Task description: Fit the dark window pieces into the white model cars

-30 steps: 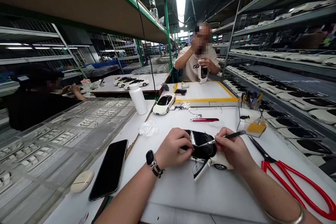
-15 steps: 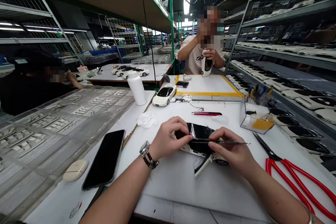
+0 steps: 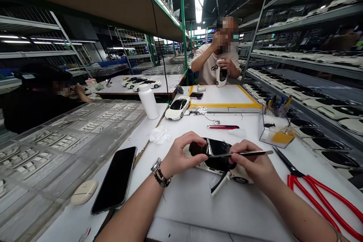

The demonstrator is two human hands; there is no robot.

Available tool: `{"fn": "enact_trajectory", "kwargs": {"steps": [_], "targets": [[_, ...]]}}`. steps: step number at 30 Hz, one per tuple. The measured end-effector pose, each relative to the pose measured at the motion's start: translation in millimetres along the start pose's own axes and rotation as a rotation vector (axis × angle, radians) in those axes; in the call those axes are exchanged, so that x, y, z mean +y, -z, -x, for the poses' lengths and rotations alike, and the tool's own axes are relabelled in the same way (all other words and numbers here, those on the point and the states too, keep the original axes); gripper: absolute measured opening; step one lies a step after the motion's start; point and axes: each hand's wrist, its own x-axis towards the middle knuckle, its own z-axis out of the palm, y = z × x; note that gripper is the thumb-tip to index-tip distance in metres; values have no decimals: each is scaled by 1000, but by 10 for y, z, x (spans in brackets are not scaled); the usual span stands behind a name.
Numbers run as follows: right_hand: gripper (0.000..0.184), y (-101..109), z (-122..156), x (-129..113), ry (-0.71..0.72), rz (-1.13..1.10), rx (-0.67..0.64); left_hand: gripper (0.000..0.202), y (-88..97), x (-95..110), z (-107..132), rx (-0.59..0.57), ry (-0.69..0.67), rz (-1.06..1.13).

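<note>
A white model car with a glossy black roof lies on the white work surface, its near door swung open. My left hand grips the car at one end, the thumb on the near side of the roof and the fingers on the far side. In my right hand, pinched between thumb and fingers, is a slim pair of metal tweezers. The tips point left across the roof, close to my left thumb. Whether they hold a small part cannot be made out.
Red-handled scissors lie at right, near a clear box of tools. A red pen-like tool, crumpled tissue, white bottle, another car and a phone lie around. A co-worker sits opposite.
My left thumb and forefinger, close together at the tweezers' tip before, have parted and now span the roof. The tweezers have turned slightly in my right hand. The view has tilted a little.
</note>
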Motion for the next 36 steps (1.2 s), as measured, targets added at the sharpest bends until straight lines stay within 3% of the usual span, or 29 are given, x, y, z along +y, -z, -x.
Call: {"fn": "enact_trajectory", "kwargs": {"steps": [3,6,9,15,18,21,23,29,36], "targets": [[11,6,-17,-29,-4,-113,38,22,-19,-30,6,-64,-31,-153],[12,-10,-21,-65,-15,-184,64,9,-70,-54,7,-98,-47,-247],[12,-38,-10,-87,-20,-197,64,1,-104,-47,1,-99,-70,-252],[14,-3,-19,-118,8,-190,84,5,-114,2,1,-63,-41,-202],[21,89,-67,-127,32,-142,241,6,-126,7,14,-41,-58,-179],[29,174,-136,-100,-32,53,467,7,-138,10,22,-10,-90,-167],[32,197,-195,-72,-73,164,524,8,-148,13,22,14,-103,-153],[36,228,-578,3,-167,378,432,8,-214,-7,16,80,-196,-176],[22,543,-1266,283,-235,655,488,9,-227,-45,4,158,-402,-422]]}}
